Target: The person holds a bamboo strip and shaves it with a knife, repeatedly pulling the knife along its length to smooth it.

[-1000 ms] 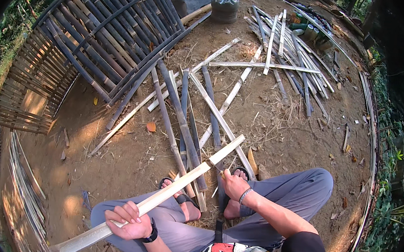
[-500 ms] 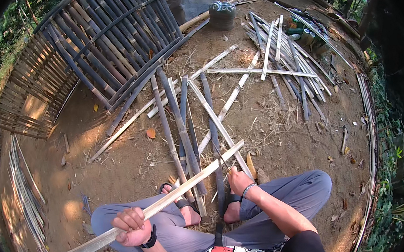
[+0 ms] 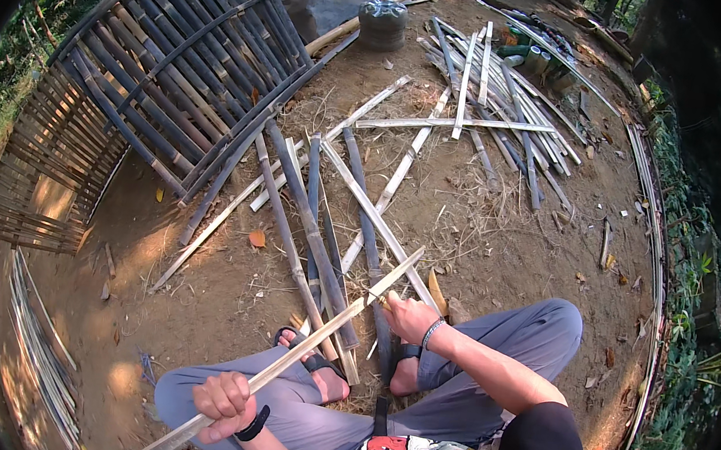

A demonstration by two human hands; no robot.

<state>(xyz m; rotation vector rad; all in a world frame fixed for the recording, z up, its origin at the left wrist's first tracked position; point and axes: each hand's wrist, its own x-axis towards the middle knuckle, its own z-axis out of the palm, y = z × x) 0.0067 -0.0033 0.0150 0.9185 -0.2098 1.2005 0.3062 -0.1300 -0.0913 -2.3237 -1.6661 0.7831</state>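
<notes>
A long pale split bamboo strip point(image 3: 315, 339) slants across my lap, from the lower left up to the middle of the view. My left hand point(image 3: 224, 404) is closed round its lower part, above my left thigh. Near the strip's far end my right hand point(image 3: 410, 319) is closed on a knife point(image 3: 382, 299); only a bit of its thin dark blade shows, against the strip's edge. The handle is mostly hidden by the fingers. Beyond the strip, dark bamboo slats point(image 3: 317, 229) lie on the ground between my sandalled feet and a bamboo rack.
The dark bamboo slatted rack point(image 3: 194, 61) stands at the far left, beside a lighter slatted panel point(image 3: 53, 169). A heap of split bamboo point(image 3: 510, 109) lies at the far right. Thin strips point(image 3: 44, 351) lie at left. A large round bottle point(image 3: 382, 26) stands at the back.
My right hand and the knife have moved slightly left and down along the strip, away from its far end. My left hand keeps its grip. The whole view has shifted a little.
</notes>
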